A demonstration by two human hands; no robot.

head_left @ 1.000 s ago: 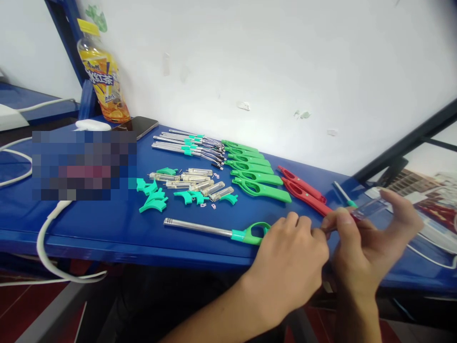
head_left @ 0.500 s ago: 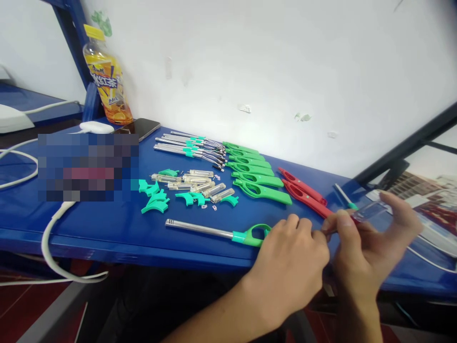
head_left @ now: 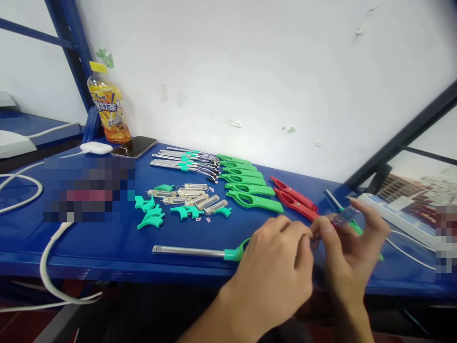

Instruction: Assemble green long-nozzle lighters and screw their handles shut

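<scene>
My left hand (head_left: 274, 267) is closed around the green handle of a long-nosed lighter (head_left: 189, 251), whose silver barrel points left along the table's front edge. Most of the handle is hidden under my fingers. Close beside it, my right hand (head_left: 348, 247) grips what looks like a small screwdriver (head_left: 344, 216) with a clear handle. The index finger lies at the handle's rear end, while thumb and fingers pinch towards the left hand. The tool's tip is hidden. Behind my right hand lies another green lighter (head_left: 357, 227) with a silver barrel.
On the blue table (head_left: 200, 233) lie green handle shells (head_left: 257, 202), red handle shells (head_left: 296, 202), silver barrels with wires (head_left: 174, 164), clear fuel tanks (head_left: 205, 202) and teal triggers (head_left: 152, 219). A drink bottle (head_left: 109, 109), phone (head_left: 135, 146) and power strip (head_left: 400, 216) stand around them.
The whole view has shifted, so the table sits lower. Both hands have moved slightly left and nearer to me, with the lighter barrel following. The clear-handled screwdriver stays in my right hand.
</scene>
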